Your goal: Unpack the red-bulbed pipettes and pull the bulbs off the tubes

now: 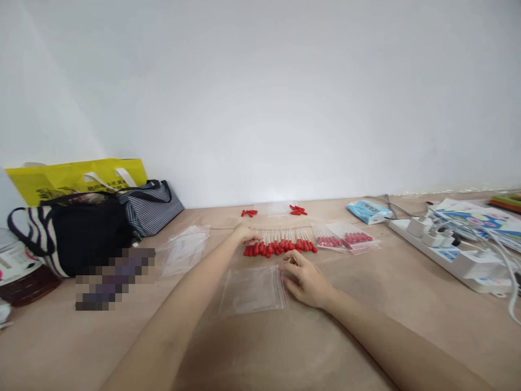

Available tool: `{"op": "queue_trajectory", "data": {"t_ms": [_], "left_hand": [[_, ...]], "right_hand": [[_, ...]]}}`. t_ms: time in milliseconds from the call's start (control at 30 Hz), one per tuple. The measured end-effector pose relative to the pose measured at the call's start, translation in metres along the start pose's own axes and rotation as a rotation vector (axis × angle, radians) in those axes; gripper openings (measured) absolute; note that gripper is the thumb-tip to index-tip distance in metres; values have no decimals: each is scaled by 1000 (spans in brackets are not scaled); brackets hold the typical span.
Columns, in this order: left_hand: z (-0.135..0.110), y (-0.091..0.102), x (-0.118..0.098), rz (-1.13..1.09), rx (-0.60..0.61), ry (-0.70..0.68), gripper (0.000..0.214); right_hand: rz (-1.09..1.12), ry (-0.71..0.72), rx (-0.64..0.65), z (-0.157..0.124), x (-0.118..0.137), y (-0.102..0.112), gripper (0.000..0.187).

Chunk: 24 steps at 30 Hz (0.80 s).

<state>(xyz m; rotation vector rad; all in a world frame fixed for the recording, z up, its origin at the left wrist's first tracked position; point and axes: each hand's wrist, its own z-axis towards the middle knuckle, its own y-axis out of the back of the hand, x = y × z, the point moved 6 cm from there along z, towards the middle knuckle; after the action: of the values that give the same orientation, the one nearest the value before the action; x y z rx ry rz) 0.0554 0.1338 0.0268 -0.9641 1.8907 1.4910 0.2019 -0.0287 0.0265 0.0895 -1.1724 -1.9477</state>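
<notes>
- Nearest in the head view: forearms [378,328] flanking a clear bag [254,293].
- Red-tipped sticks [283,247], bag's one o'clock; left hand [245,234] at their nine-o'clock end. Gripping? Can't tell!
- Right hand [307,279], three o'clock, loosely curled at bag's edge; pinching, can't tell.

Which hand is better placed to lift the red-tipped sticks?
Probably the left hand: it is at the left end of the sticks, while the right hand is at the clear bag.

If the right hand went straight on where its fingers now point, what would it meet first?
For the right hand, probably the clear bag, whose red-lined edge lies at the fingertips; whether they already touch is unclear.
</notes>
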Motion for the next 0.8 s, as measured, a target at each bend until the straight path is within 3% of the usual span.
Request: {"op": "queue_trajectory", "data": {"t_ms": [133,267,333,367,433,533,600,700,800], "left_hand": [[-12,8,-5,114,-70,-78,19],[-62,14,-3,164,-157,-329,12],[-92,11,8,190,-114,-453,15],[-109,6,10,243,-67,-613,21],[-133,-3,22,354,45,-768,33],[-146,-15,41,547,242,-777,47],[-144,-17,45,575,276,-759,47],[-135,-10,42,448,160,-733,39],[-125,0,45,340,0,-629,33]], "right_hand": [[6,36,16,0,0,-1,24],[65,105,6,0,4,4,33],[87,153,25,1,11,7,36],[89,179,51,1,15,8,35],[83,228,127,2,25,7,27],[89,255,240,1,32,2,19],[115,248,277,1,33,-1,20],[126,215,222,2,24,1,20],[6,100,-4,5,0,18,19]]}}
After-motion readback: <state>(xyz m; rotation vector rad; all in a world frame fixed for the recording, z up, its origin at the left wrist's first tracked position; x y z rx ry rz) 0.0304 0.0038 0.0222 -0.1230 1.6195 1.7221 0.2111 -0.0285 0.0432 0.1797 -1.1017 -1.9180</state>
